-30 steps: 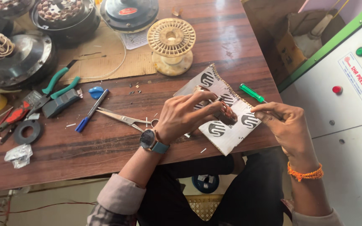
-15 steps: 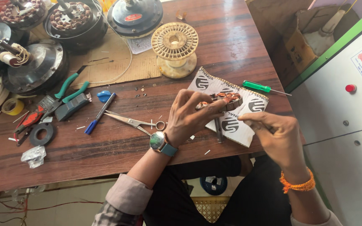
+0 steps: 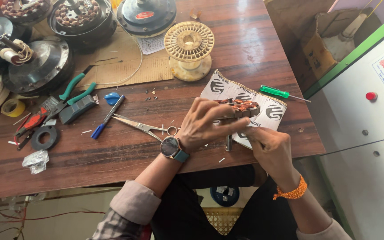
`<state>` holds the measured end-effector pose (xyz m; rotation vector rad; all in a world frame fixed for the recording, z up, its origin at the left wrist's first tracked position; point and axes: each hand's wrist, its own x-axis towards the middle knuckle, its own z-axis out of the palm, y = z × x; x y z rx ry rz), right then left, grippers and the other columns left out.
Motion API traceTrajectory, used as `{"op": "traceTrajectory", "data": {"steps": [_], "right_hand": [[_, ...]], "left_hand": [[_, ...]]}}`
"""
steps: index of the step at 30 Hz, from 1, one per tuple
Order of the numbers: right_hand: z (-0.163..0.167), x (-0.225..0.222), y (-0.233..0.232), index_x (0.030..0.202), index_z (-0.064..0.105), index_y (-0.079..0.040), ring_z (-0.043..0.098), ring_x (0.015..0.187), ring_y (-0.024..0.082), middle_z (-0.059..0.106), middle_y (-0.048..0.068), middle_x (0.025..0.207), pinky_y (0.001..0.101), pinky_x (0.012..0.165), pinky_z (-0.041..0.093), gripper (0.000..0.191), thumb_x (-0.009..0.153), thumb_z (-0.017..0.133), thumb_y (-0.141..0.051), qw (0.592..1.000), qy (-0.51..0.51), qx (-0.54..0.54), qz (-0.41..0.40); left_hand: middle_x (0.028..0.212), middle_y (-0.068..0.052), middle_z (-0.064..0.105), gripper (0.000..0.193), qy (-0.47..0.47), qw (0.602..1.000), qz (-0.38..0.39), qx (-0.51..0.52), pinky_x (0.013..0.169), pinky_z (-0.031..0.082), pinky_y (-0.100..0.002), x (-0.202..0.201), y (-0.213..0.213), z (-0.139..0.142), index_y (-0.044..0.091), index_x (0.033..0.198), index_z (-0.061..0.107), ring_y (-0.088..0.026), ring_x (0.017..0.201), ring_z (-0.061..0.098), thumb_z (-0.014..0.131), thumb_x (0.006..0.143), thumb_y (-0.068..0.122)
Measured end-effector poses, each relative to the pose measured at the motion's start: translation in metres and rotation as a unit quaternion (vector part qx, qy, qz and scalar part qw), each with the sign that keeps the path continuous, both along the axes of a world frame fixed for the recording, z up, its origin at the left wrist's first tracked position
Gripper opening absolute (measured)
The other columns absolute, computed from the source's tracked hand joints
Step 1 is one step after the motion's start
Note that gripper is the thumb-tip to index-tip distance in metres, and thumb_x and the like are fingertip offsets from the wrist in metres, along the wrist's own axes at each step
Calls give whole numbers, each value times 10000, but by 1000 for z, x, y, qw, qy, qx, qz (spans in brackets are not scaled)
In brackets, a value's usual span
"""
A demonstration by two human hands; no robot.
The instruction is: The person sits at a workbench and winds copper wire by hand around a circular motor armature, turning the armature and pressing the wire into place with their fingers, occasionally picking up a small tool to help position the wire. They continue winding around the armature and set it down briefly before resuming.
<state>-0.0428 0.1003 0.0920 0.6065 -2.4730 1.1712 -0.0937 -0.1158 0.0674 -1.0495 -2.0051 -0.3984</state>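
**Both hands on a copper-wound stator**

Scratched brown wood makes up the workbench (image 3: pixel 125 155), crowded with fan motor parts along its far edge. Near the front edge the left hand (image 3: pixel 203 124) curls its fingers over a copper-wound stator (image 3: pixel 241 108), gripping it from above. Just beside it the right hand (image 3: pixel 270 146) is closed on the stator's steel shaft (image 3: pixel 229 142) from below. Under both lies a printed card sheet (image 3: pixel 274 111). Scissors (image 3: pixel 145 126) lie just left of the left hand; beyond the hands stands an empty plastic spool (image 3: pixel 189 49). A green-handled screwdriver (image 3: pixel 278 93) rests right of the sheet.
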Motion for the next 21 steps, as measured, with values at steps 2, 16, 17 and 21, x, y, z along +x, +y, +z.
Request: {"op": "traceTrajectory", "data": {"steps": [2,16,17,21], "right_hand": [[-4,0,0,1044,762,8,754,742,171,767,135,885,289,638,578,142,919,694,2,1000,1,-19,-5],[-5,18,25,1061,771,-22,720,716,65,799,91,874,245,632,570,190,891,688,-41,994,-97,-53,-10],[-7,19,25,1061,783,-35,682,681,72,803,89,845,254,608,552,190,893,698,-55,990,-129,-48,-23],[-19,20,28,1070,806,-66,639,683,50,816,61,822,248,607,542,199,894,714,-89,981,-180,-67,-11]], "left_hand": [[1230,53,520,411,44,998,3,-40,1018,485,-350,0,-1,-4,369,1343,637,-156,1171,496,784,980,244],[1497,69,428,236,85,992,-62,-71,1170,449,-391,-5,12,-10,274,1200,716,-204,1358,432,753,973,218],[1500,71,436,205,81,992,-67,-67,1169,450,-389,-5,12,-10,266,1152,716,-206,1355,436,756,961,204],[1490,40,484,115,50,993,-93,-47,1143,467,-377,-7,15,-6,196,1007,679,-217,1334,495,768,936,182]]}}
